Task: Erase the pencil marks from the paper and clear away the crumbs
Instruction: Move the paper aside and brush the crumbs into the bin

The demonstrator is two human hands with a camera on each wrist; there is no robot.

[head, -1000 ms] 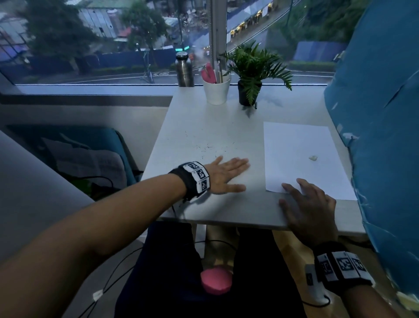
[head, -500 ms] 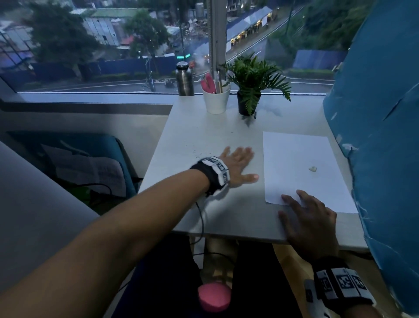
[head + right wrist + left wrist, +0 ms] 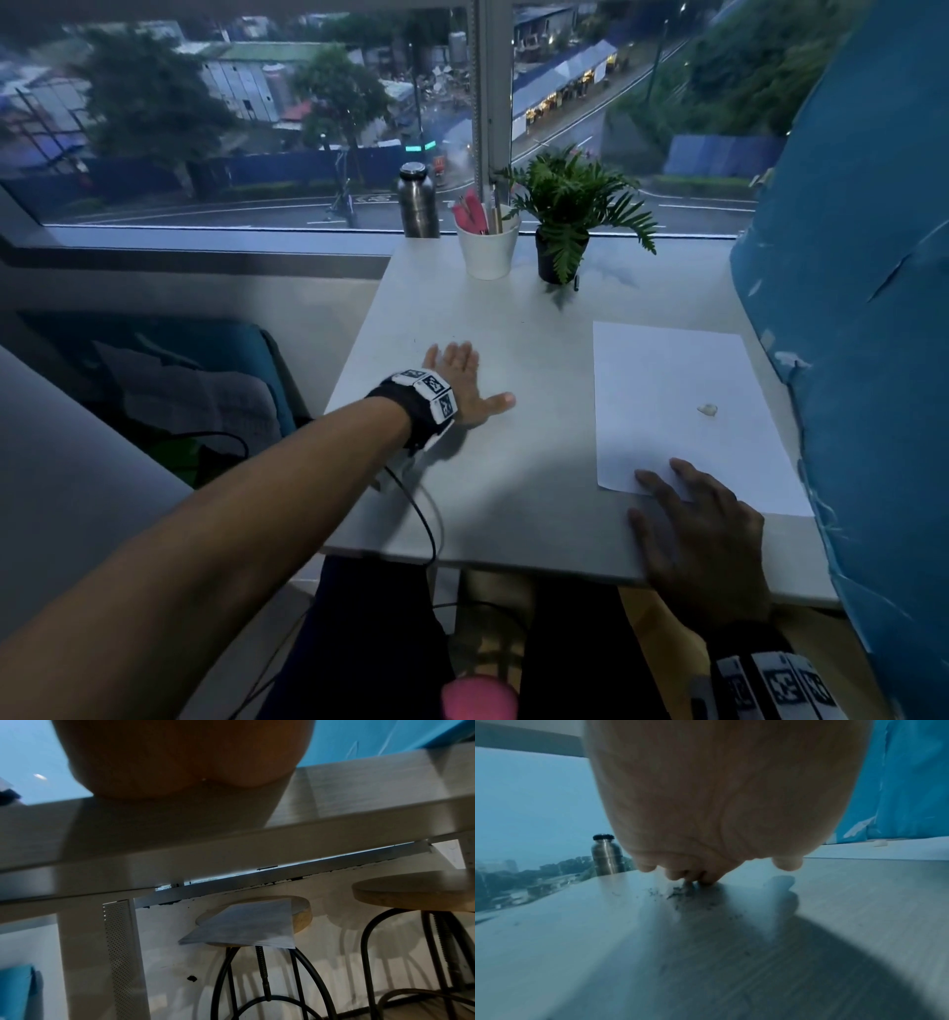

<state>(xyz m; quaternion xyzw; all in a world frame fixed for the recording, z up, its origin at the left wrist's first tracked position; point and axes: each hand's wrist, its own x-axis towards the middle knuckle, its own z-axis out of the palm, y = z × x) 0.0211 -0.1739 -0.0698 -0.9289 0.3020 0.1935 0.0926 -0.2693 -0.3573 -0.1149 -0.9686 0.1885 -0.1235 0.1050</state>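
Table (image 3: 518,503); left hand (image 3: 464,383) seemingly sweeping crumbs (image 3: 677,895)

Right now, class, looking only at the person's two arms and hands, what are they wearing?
Both forearms are bare, with no sleeves. The left hand has a black wristband carrying white blocks printed with black square markers, and a thin black cable trails from it. The right hand wears a matching band.

Left arm stretched from lower left toward frame centre, left hand (image 3: 464,383) flat, palm down, fingers straight, thumb out to the right. Right hand (image 3: 703,534) at lower right, palm down, fingers spread and relaxed. Banded wrists on both.
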